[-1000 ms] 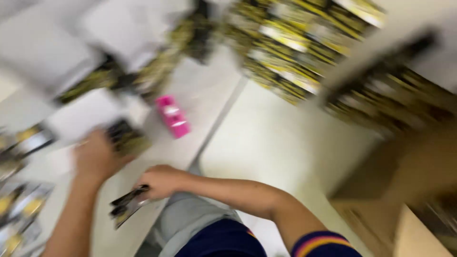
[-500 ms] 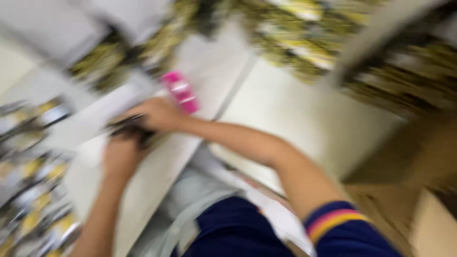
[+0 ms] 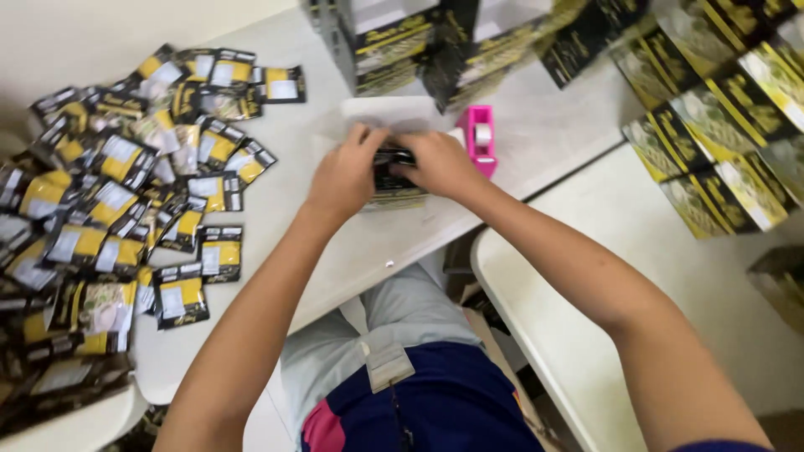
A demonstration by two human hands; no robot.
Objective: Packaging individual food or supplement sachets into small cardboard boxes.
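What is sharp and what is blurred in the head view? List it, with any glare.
Head view: both hands, left and right, and the pink tape dispenser are sharp; the sachet pile softens toward the left edge; the boxes smear slightly; light is even, with no harsh glare.

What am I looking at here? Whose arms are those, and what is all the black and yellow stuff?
There is no machine here, just a person. The picture comes from a camera worn on the person's head, looking down, so you see their own two arms and their lap. The left hand and the right hand are close together over a white table, both pinching a small dark packet. Under it lies another black and yellow pouch. Right beside the right hand stands a pink tape dispenser. To the left is a big heap of small black and yellow packets. Larger pouches of the same colours lie on a second table on the right, and boxes stand at the back.
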